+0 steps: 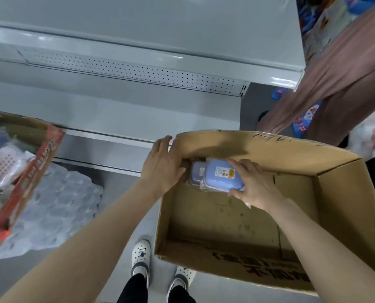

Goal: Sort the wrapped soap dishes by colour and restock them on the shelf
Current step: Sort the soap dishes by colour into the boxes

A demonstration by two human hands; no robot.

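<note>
Blue wrapped soap dish [220, 176] gripped by right hand [253, 182], left hand [163, 164] clutching cardboard box [269, 147] rim; slick wrap may slip.

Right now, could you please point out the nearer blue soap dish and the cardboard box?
nearer blue soap dish [217, 180]: head view, on its lid.
cardboard box [226, 221]: head view, on its bare floor.

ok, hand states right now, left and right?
Left hand: grips the cardboard box at its corner flap.
Right hand: holds the blue soap dish.
</note>
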